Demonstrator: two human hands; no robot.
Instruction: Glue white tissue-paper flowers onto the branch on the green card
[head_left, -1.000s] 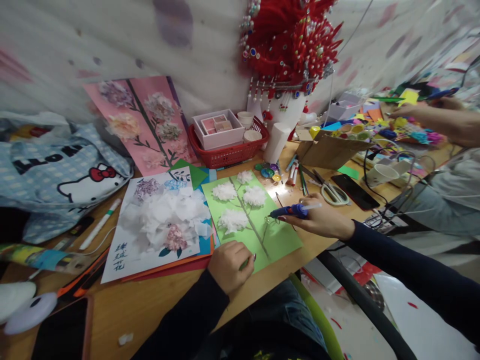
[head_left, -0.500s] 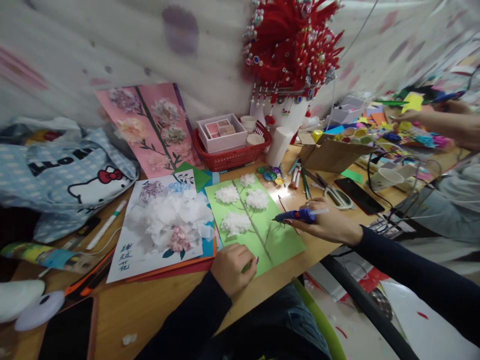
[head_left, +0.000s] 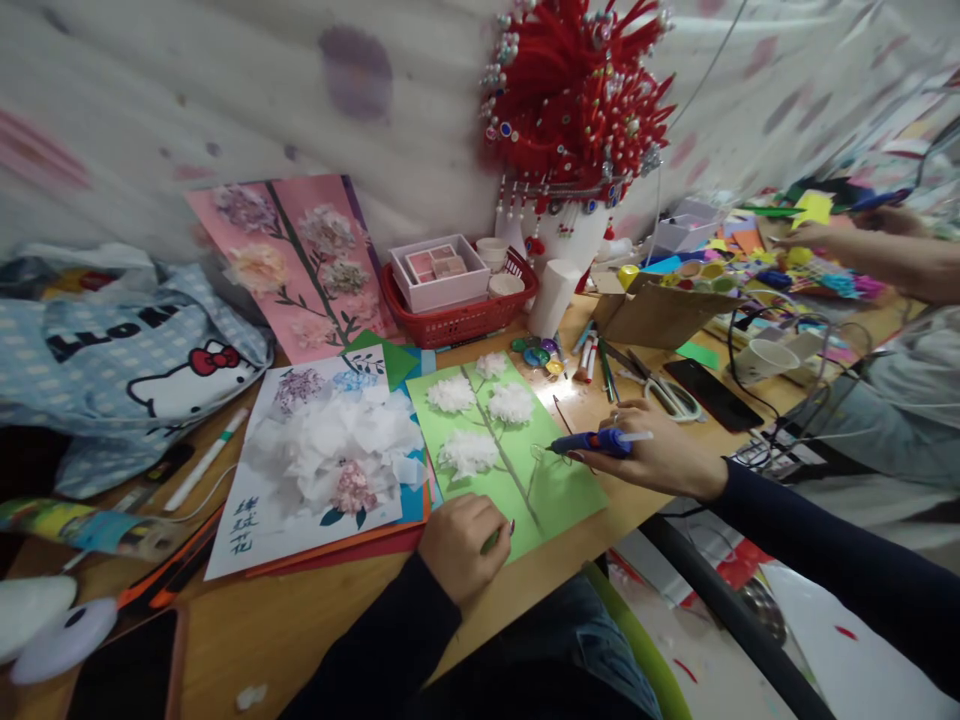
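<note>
My right hand [head_left: 660,455] is closed around a blue glue gun [head_left: 604,442], whose tip points left, over or on the right part of a green sheet [head_left: 559,495]. Several white ruffled paper flowers [head_left: 469,455] sit on that sheet along a drawn stem, and faint curved lines show near the tip. Curled at the sheet's lower left edge is my left hand [head_left: 465,545]; a bit of green shows between its fingers, too small to name. Left of it lies a white sheet [head_left: 244,480] with a large white paper flower [head_left: 337,430].
Behind stand a red basket [head_left: 457,322], a pink flower picture [head_left: 300,270] and a red beaded headdress [head_left: 577,100]. Scissors [head_left: 667,395] and a black phone [head_left: 712,393] lie at the right, a patterned bag [head_left: 135,350] at the left. Another person's hands [head_left: 847,245] are at the far right.
The glue gun's tip has shifted slightly relative to the sheet, near the curved lines. The whole view has moved a little. My left hand stays curled in place.
</note>
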